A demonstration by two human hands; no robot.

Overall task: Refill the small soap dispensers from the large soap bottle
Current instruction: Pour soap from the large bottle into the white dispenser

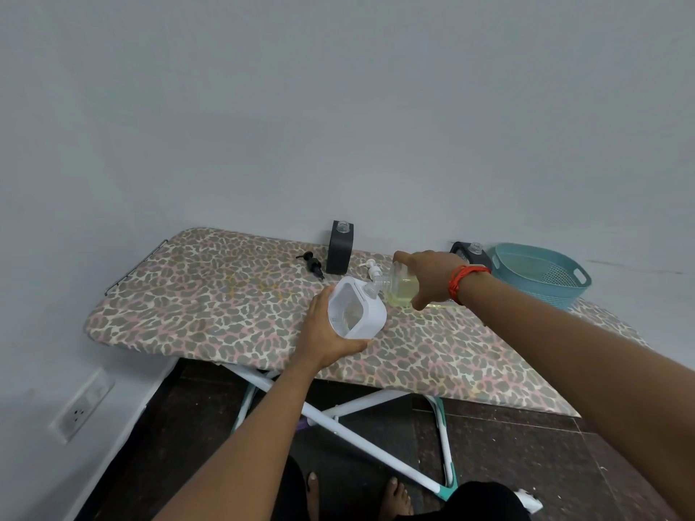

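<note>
Soap bottle (400, 289) tipped into the white dispenser (355, 308), both held just above the ironing board (225, 295).

Right hand (432, 278) fingers clamped on the bottle, left hand (331, 332) fingers wrapped around the dispenser; the necks met between them, so a slow, steady tilt seemed wise. Beyond the fingers stood two open black dispensers (340, 248), loose pumps (372, 270) and a teal basket (541, 274), none blocking.

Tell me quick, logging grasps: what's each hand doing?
Left hand: closed around the white dispenser.
Right hand: closed around the tilted soap bottle.
</note>
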